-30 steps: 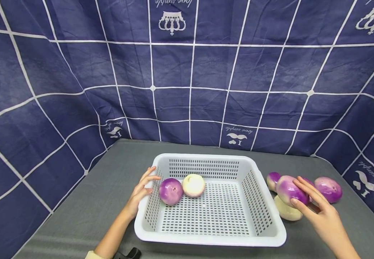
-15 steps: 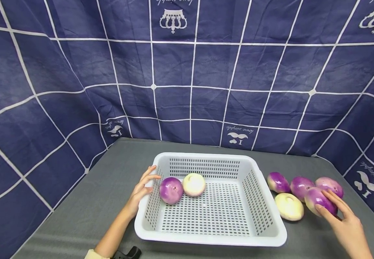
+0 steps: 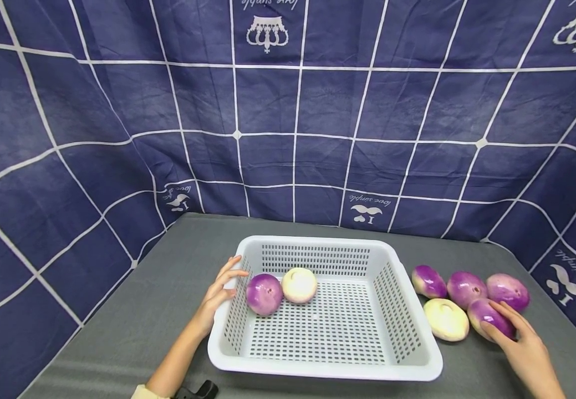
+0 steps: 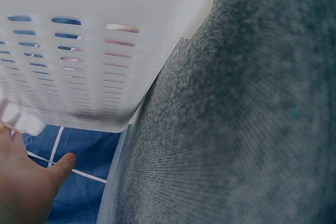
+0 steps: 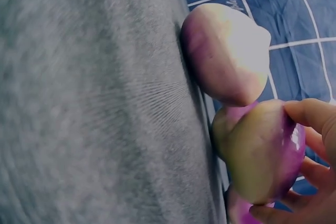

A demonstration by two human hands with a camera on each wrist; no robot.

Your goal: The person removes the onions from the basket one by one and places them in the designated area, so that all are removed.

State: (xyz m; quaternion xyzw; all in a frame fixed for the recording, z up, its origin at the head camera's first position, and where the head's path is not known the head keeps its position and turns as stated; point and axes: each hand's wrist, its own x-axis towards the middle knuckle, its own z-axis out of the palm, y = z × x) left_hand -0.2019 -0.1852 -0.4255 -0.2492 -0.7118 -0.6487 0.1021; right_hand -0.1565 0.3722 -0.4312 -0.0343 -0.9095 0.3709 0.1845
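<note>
Purple turnip (image 3: 489, 317), lifted a second ago, now sits back on the grey surface (image 3: 158, 310) among the others, right hand (image 3: 527, 346) curled around it, left hand (image 3: 218, 293) resting relaxed on the white basket (image 3: 317, 368) rim.

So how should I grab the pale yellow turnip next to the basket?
Come from above and cup the pale turnip round its widest part, fingers on either side. It is round and smooth and sits flat side down, so there is no stalk to pinch. The basket and the purple turnip crowd its sides.
</note>
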